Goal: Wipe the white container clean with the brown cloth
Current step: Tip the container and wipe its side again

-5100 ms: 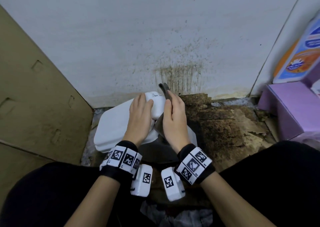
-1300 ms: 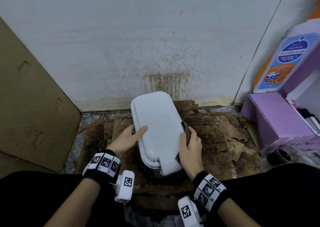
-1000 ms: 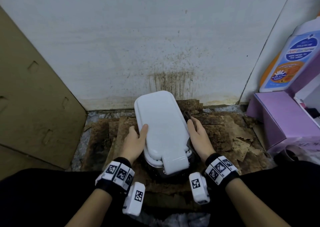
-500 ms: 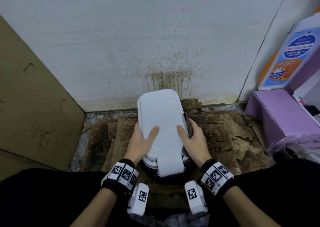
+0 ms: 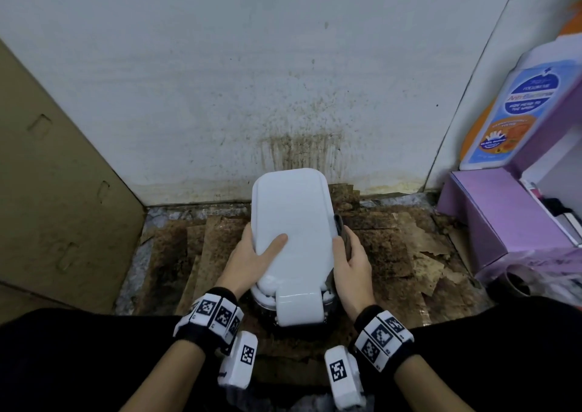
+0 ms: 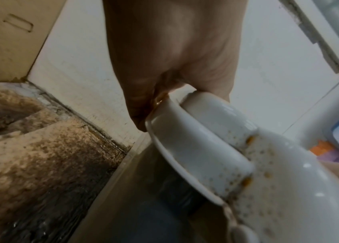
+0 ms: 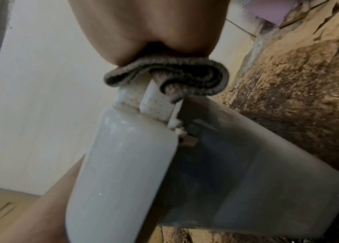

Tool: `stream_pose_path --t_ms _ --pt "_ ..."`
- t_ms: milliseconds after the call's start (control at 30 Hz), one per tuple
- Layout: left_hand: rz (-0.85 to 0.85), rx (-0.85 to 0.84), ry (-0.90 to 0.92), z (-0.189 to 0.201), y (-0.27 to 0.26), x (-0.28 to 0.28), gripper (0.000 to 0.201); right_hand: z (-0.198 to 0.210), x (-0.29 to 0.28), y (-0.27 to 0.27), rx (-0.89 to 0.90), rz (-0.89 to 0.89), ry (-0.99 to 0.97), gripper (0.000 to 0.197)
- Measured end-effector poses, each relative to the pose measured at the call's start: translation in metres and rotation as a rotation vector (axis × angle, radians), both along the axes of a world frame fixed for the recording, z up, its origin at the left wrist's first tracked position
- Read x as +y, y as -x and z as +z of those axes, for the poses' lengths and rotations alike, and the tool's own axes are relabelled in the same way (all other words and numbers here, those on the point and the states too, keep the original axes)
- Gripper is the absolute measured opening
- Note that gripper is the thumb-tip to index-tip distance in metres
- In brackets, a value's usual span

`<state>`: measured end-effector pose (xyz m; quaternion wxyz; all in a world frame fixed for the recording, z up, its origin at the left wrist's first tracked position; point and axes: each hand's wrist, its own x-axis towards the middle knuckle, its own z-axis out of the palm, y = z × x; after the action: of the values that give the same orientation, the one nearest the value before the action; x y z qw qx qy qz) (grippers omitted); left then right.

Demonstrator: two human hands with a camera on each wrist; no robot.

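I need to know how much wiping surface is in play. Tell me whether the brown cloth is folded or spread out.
Folded. The brown cloth is bunched in layered folds under the right hand, pressed on the white container rim.

The floor [image 5: 138,260] is pale speckled stone, bare only in a strip along the foot of the white wall [image 5: 220,65] and at the left. Most of it is covered by flattened sheets of brown cardboard [image 5: 396,248] — stained dark, torn and peeling toward the right. The white lidded plastic container [image 5: 293,219] stands on this cardboard, close to the wall below a brown splatter. A tall tan cardboard panel [image 5: 53,191] stands on the floor left of the container; a lilac box [image 5: 491,216] sits to its right — well apart from it.
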<state>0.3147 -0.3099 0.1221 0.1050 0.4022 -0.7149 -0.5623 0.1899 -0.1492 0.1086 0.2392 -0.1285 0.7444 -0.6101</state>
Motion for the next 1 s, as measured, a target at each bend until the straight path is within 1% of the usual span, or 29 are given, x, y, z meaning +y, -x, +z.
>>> stream_pose_path --t_ms 33,67,100,133,167,200,267,333,433,567,633,733,800,900,933,1000 --pt "-0.005 -0.018 0.009 0.001 -0.001 0.0 0.077 -0.001 0.001 0.0 -0.017 -0.006 0.01 0.05" --pt "-0.003 -0.053 0.028 0.001 0.0 -0.001 0.083 -0.001 0.001 0.001 -0.028 -0.01 0.021 0.047" --pt "-0.003 -0.118 0.067 0.002 0.0 -0.002 0.094 -0.001 0.001 0.0 -0.032 -0.009 0.038 0.045" --pt "-0.009 -0.207 0.136 0.004 0.0 -0.003 0.105 0.0 0.001 0.0 -0.032 -0.004 0.049 0.045" --pt "-0.013 -0.289 0.229 0.008 -0.001 -0.002 0.109 0.001 0.001 -0.001 -0.026 0.004 0.06 0.045" --pt "-0.011 -0.327 0.341 0.012 -0.003 -0.001 0.108 0.002 0.0 -0.003 -0.019 0.01 0.064 0.044" --pt "-0.034 -0.277 0.541 0.02 -0.007 0.001 0.097 0.004 -0.001 -0.007 -0.019 0.021 0.078 0.042" --pt "-0.062 -0.217 0.623 0.022 -0.01 0.001 0.084 0.004 -0.005 -0.01 -0.032 0.029 0.099 0.04" --pt "-0.095 -0.148 0.627 0.026 -0.011 0.004 0.072 0.005 -0.01 -0.017 -0.035 0.054 0.117 0.04" --pt "-0.146 -0.103 0.577 0.028 -0.008 0.014 0.068 0.004 -0.016 -0.024 -0.075 0.105 0.164 0.038" --pt "-0.147 -0.081 0.539 0.028 -0.009 0.017 0.067 0.001 -0.02 -0.024 -0.139 0.157 0.201 0.037" --pt "-0.128 -0.075 0.497 0.027 -0.01 0.019 0.067 0.003 -0.023 -0.023 -0.267 0.244 0.271 0.031" --pt "-0.105 -0.098 0.483 0.025 -0.011 0.019 0.068 0.0 -0.027 -0.025 -0.334 0.274 0.283 0.033" --pt "-0.064 -0.128 0.567 0.02 -0.016 0.012 0.065 -0.012 -0.033 -0.031 -0.376 0.218 0.274 0.043" --pt "-0.054 -0.131 0.592 0.017 -0.02 0.008 0.064 -0.016 -0.034 -0.034 -0.381 0.182 0.28 0.04" --pt "-0.044 -0.134 0.614 0.012 -0.026 0.001 0.061 -0.018 -0.034 -0.04 -0.329 0.133 0.287 0.033"
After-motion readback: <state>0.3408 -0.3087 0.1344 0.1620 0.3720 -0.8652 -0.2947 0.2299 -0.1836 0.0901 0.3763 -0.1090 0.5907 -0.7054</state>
